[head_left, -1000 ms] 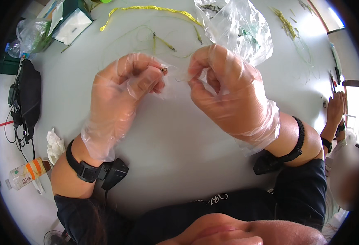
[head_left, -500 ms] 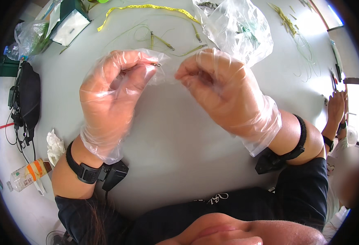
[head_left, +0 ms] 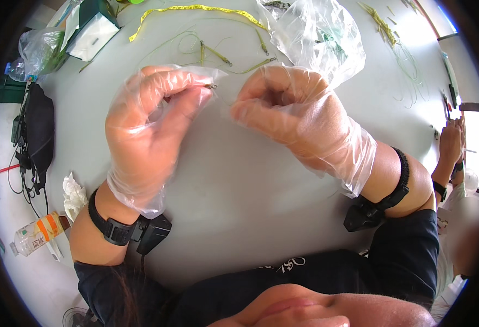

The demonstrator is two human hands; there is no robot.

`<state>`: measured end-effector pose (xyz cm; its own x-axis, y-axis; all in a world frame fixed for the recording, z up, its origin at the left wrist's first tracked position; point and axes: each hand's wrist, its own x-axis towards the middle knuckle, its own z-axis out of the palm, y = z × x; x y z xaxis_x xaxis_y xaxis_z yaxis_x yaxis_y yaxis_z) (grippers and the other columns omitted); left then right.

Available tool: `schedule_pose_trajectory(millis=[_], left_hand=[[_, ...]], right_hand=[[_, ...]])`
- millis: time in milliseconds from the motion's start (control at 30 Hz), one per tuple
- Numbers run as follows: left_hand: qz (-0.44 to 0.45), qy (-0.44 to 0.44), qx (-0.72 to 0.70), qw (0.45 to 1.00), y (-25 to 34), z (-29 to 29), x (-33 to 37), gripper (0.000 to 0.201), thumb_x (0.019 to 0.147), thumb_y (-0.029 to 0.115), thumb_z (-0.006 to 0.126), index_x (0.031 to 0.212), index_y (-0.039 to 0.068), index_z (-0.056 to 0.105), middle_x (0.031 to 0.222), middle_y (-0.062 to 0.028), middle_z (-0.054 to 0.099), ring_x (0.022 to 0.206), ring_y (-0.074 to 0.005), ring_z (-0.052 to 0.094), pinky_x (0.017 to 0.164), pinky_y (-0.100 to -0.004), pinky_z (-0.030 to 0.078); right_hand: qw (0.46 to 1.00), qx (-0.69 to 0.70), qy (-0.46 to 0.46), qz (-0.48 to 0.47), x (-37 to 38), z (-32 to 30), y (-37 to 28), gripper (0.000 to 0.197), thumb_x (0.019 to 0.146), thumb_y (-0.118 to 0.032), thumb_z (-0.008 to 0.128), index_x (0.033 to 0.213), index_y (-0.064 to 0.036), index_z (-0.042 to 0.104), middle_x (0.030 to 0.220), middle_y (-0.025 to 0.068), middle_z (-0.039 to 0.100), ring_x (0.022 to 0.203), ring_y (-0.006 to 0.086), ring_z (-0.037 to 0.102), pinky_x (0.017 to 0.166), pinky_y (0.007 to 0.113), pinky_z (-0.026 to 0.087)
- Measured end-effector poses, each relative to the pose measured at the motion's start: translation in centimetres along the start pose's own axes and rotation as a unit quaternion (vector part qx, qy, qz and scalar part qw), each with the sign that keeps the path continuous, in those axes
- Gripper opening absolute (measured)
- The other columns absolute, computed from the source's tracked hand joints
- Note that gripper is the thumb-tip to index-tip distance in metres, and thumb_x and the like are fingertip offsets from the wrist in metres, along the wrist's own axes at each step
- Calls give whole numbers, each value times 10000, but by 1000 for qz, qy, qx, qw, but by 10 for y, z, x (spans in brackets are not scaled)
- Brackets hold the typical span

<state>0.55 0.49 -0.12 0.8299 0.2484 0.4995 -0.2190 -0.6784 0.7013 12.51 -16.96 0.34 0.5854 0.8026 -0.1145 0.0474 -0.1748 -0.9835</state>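
Note:
Both my hands wear clear plastic gloves above the grey table. My left hand [head_left: 152, 117] pinches a small dark metal swivel [head_left: 211, 86] between thumb and forefinger; its ringed end pokes out past the fingertips. Just to the right, my right hand [head_left: 288, 106] is closed, thumb pressed against the fingers. A faint thin strand seems to cross the gap between the hands, but what the right fingers hold is hidden. Beyond them lie several thin olive-green pieces with metal rings, one of them a green piece [head_left: 216, 54], among loose fine green line [head_left: 171, 41].
A yellow tape measure [head_left: 196, 7] curves across the far side. Clear plastic bag [head_left: 326, 41] lies far right, near a green bundle of strands [head_left: 381, 24]. Left are a green box [head_left: 95, 35], black pouch [head_left: 37, 125], tissue [head_left: 74, 196] and bottle [head_left: 38, 233]. Another person's hands [head_left: 451, 139] show right.
My right hand has rolled, with its thumb turning up to the front and its fingertips dropping slightly. My left hand keeps its pinch on the swivel, barely shifted.

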Motion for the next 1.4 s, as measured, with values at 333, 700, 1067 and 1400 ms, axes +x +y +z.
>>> schedule_pose_trajectory(millis=[333, 700, 1067, 1400], left_hand=[[4, -23, 4, 1000, 2, -2, -2, 118, 867, -62, 651, 965, 2, 665, 975, -64, 630, 880, -134, 588, 780, -243, 481], [20, -5, 2, 1000, 1, 1, 1, 215, 788, -95, 710, 965, 21, 674, 896, -69, 657, 772, -148, 608, 709, -257, 497], [6, -7, -2, 1000, 4, 1, 0, 203, 781, -96, 708, 945, 20, 680, 871, -66, 659, 765, -147, 607, 706, -255, 497], [-5, -50, -29, 998, 1, 0, -3, 196, 828, -130, 639, 983, -10, 638, 966, -86, 619, 879, -157, 605, 781, -260, 509]], right_hand=[[999, 14, -20, 29, 0, 0, -6, 124, 842, -103, 722, 883, -5, 660, 752, -7, 600, 691, 45, 528, 610, 213, 433], [1000, -7, -8, 4, 0, 0, 0, 174, 833, -169, 701, 894, -7, 679, 765, 63, 653, 699, 113, 594, 665, 275, 502], [1000, 3, -4, 13, 0, 1, -2, 183, 831, -171, 707, 898, -3, 678, 771, 64, 656, 708, 115, 599, 675, 277, 502], [1000, 20, -12, 13, 0, 0, -3, 126, 886, -93, 704, 963, 3, 677, 834, 23, 649, 760, 66, 573, 670, 221, 474]])
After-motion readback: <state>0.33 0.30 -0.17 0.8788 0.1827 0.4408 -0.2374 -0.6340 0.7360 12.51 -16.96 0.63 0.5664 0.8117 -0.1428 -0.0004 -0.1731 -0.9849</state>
